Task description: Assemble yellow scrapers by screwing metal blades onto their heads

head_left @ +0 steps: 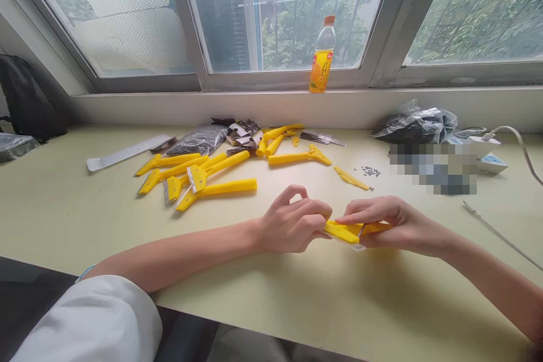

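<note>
Between my two hands, over the front part of the table, is a yellow scraper [343,232] with a pale blade edge along its head. My left hand [297,222] is closed on one end of it, index finger bent up. My right hand [392,222] pinches the other end between thumb and fingers. A thin dark metal piece shows by the right fingertips; its kind is too small to tell. Just beyond lie a loose yellow scraper part [352,179] and a scatter of small metal nuts or screws [370,171]. Another yellow scraper [299,157] rests behind my left hand.
Several yellow scrapers [229,186] lie in a pile at left. Behind them are a dark plastic bag [199,140], black-and-white packets [246,134] and a long pale strip [127,153]. A juice bottle [322,62] stands on the sill. At right are a clear bag [418,123] and cable [503,236].
</note>
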A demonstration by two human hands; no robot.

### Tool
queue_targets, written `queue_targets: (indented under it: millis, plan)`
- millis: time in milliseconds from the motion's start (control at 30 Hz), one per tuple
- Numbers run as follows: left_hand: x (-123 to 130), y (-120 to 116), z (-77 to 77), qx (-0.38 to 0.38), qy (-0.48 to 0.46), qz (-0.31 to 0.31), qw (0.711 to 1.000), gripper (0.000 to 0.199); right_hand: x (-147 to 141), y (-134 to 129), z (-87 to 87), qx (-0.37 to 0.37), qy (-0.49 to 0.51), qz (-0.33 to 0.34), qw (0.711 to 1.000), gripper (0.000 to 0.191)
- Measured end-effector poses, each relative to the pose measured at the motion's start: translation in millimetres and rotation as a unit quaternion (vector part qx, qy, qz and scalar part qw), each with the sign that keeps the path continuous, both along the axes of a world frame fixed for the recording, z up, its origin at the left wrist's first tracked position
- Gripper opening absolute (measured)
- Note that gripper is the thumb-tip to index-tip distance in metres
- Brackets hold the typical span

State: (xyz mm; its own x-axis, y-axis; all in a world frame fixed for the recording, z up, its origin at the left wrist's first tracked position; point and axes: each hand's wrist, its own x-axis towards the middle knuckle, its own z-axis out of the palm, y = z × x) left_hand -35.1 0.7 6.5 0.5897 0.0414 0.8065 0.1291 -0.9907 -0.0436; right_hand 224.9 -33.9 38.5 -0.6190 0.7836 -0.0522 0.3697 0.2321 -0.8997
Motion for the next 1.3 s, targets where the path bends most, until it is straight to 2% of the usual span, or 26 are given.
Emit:
queue_targets:
  millis: [167,367,567,800,933,1067,1167,1233,1300]
  plan:
    - [0.8,-0.7,3.0,0.005,-0.015,0.003,1.000,0.020,-3.2,-1.1,3.2,-0.001,0.007,-0.008,1.000,0.035]
    - [0.6,0.4,0.1,-0.020,0.007,0.005,1.000,0.025,2.2,1.6,-2.3,-0.011,0.014,0.007,1.000,0.037]
    - [1.0,1.2,0.3,-0.009,-0.018,-0.036,0.999,0.017,3.8,2.1,-4.1,-0.005,0.016,0.016,1.000,0.036]
    - [3.8,1.5,-0.1,0.025,-0.031,-0.033,0.999,0.016,5.8,3.1,-4.8,-0.003,0.015,0.026,1.000,0.037]
    - [4.6,1.0,0.2,0.004,-0.030,-0.041,0.999,0.014,5.5,2.7,-4.3,-0.005,0.018,0.028,0.999,0.035]
    - [3.2,0.6,1.1,-0.065,-0.015,-0.060,0.996,0.008,2.6,0.9,-2.0,-0.003,0.015,0.017,1.000,0.033]
    - [0.8,1.2,-0.5,-0.171,-0.001,-0.081,0.982,0.021,1.0,-0.6,-2.5,-0.004,0.010,0.000,1.000,0.024]
    - [-0.8,1.5,-2.2,-0.270,0.025,-0.099,0.957,0.029,1.3,-0.8,-5.1,-0.029,0.011,-0.015,0.999,0.023]
    - [-1.4,1.3,-2.9,-0.392,0.051,-0.123,0.910,0.033,2.4,-0.2,-8.6,-0.071,0.017,-0.034,0.997,0.031]
